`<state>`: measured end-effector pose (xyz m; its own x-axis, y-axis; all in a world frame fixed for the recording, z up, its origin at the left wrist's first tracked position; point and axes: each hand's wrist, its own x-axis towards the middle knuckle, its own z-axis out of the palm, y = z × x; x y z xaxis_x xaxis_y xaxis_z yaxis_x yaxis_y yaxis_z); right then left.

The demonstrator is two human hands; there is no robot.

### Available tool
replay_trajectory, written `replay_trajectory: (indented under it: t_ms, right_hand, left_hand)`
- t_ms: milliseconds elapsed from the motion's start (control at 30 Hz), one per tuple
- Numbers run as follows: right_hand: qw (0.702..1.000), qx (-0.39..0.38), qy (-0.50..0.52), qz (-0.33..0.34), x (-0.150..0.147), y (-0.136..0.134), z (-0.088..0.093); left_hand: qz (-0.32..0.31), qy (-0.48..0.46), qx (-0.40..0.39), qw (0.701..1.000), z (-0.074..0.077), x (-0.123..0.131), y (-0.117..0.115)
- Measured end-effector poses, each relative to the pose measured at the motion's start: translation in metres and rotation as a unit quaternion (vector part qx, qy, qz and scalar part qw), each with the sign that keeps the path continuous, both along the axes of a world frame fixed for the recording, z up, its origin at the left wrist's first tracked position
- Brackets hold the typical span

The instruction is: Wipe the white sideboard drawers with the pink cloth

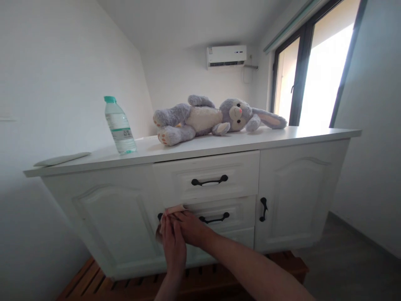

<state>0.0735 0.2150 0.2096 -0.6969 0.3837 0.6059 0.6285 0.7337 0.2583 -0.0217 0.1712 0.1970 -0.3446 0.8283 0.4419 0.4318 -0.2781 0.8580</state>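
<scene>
Both of my hands are pressed together against the front of the white cabinet [119, 217], at the left end of the middle drawer [238, 209]. My left hand [173, 248] points its fingers up and grips a thin pinkish piece, cloth or paper [176, 208], whose edge shows above the fingertips and beside the palm. My right hand [191, 228] lies across it from the right, fingers on the same piece. The piece sits at the gap above the middle drawer. What lies under the hands is hidden.
On the cabinet top [300, 133] lie a grey plush rabbit [206, 118], an upright water bottle [120, 125] and a flat pale object [61, 159] at the left end. Black handles mark the top drawer [209, 181], middle drawer [216, 218] and right door [263, 209]. A wooden slatted base [90, 280] sits below.
</scene>
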Motion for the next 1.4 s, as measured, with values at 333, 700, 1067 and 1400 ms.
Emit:
replay_trajectory:
  t_ms: [333,700,1067,1400]
  right_hand:
    - [0.984,0.054,0.053,-0.16,0.209,-0.071,-0.006]
    - [0.961,0.018,0.049,-0.271,0.249,-0.104,-0.101]
    - [0.98,0.014,0.1,-0.174,0.108,-0.044,-0.188]
    - [0.989,-0.045,0.118,-0.076,-0.039,-0.007,-0.089]
  left_hand:
    - [-0.271,0.042,0.013,0.962,-0.006,0.159,-0.033]
    - [-0.385,0.098,-0.082,0.914,-0.072,0.204,-0.044]
    - [-0.261,0.04,-0.177,0.948,-0.14,0.082,-0.02]
    - [-0.098,-0.004,-0.062,0.993,-0.071,-0.046,0.007]
